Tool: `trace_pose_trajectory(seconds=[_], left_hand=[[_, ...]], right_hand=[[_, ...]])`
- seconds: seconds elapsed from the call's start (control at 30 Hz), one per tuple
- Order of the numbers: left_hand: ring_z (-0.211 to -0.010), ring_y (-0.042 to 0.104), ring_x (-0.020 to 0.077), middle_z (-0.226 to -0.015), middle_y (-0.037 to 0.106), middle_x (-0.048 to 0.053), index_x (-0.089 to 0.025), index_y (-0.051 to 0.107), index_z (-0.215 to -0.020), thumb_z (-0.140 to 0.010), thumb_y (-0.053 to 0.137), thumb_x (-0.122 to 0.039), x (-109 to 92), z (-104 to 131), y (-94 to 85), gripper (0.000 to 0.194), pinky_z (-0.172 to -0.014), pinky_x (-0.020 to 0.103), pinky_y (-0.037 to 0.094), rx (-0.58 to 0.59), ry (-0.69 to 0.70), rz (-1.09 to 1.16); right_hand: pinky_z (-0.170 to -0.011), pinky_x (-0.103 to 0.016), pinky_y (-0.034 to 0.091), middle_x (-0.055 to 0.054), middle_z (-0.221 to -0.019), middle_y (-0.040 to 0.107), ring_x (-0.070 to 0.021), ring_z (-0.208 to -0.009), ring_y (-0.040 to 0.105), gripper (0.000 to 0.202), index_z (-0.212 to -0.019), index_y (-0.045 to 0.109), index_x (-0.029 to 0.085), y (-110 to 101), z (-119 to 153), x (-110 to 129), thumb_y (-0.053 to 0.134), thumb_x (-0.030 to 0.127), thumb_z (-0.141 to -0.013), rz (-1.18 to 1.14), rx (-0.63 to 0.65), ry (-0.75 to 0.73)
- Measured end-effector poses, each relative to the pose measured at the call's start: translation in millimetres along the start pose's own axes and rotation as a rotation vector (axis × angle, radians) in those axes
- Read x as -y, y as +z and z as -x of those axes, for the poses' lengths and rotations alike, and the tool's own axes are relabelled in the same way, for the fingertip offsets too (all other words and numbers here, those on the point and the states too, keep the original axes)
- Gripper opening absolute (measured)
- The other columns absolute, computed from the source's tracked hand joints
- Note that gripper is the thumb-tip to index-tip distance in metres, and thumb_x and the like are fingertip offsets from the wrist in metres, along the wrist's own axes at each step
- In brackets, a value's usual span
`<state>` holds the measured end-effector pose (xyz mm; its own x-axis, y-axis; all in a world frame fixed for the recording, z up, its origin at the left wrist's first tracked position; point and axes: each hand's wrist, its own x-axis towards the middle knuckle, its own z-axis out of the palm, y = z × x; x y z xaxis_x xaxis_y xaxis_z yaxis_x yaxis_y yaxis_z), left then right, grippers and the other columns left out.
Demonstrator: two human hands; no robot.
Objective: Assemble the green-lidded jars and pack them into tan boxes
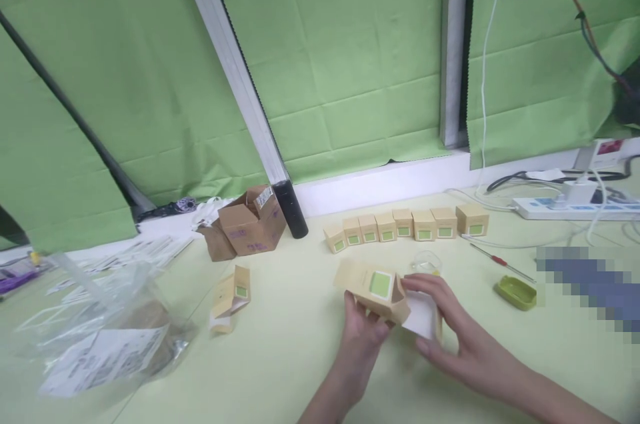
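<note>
Above the table's front half, my left hand grips a small tan cardboard box from below. The box is tilted, with a green label facing up and its right end standing open. At that end, my right hand holds a white-lined tan cardboard piece between thumb and fingers. Whether this piece is a separate tray or touches the box, I cannot tell. A thin clear looped item lies just behind my right hand. Further left rests another tan box, with its flaps open.
Several closed tan boxes stand in a row at the back. A brown carton, a black cylinder and a plastic bag are leftward. Rightward lie a screwdriver, a green dish and a power strip with cables.
</note>
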<state>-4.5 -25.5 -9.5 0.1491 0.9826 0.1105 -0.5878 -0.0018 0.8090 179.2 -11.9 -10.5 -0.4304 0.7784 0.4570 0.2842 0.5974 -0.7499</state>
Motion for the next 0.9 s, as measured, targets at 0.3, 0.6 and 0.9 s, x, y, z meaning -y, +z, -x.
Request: trace_pose_trajectory(seconds=[0.3,0.6,0.9], left_hand=[[-0.109,0.052,0.0238,-0.112,0.056,0.006,-0.026,0.031,-0.127,-0.078,0.055,-0.016,-10.0,4.0,-2.5,0.055,-0.095,0.04,0.037,0.051,-0.008,0.09],[-0.111,0.052,0.0256,-0.12,0.054,0.008,-0.028,0.032,-0.126,-0.083,0.058,-0.029,1.5,11.3,6.3,0.05,-0.092,0.042,0.039,0.156,-0.11,0.029],[-0.115,0.05,0.0263,-0.121,0.054,0.008,-0.028,0.036,-0.126,-0.082,0.059,-0.03,2.0,11.2,6.5,0.049,-0.095,0.043,0.037,0.132,-0.154,0.0]], right_hand=[[-0.099,-0.045,0.041,-0.008,-0.137,0.04,-0.0277,-0.123,0.043,0.064,-0.135,0.022,0.036,-7.9,2.2,-12.0,0.058,0.025,-0.084,0.048,0.242,-0.143],[-0.089,-0.045,0.046,-0.008,-0.116,0.044,-0.0259,-0.106,0.049,0.042,-0.124,0.029,0.031,7.7,1.4,7.4,0.049,0.027,-0.088,-0.027,0.11,-0.018],[-0.089,-0.046,0.044,-0.007,-0.114,0.045,-0.0262,-0.107,0.047,0.035,-0.121,0.034,0.03,6.1,-1.3,6.4,0.048,0.03,-0.089,-0.074,0.101,0.033]])
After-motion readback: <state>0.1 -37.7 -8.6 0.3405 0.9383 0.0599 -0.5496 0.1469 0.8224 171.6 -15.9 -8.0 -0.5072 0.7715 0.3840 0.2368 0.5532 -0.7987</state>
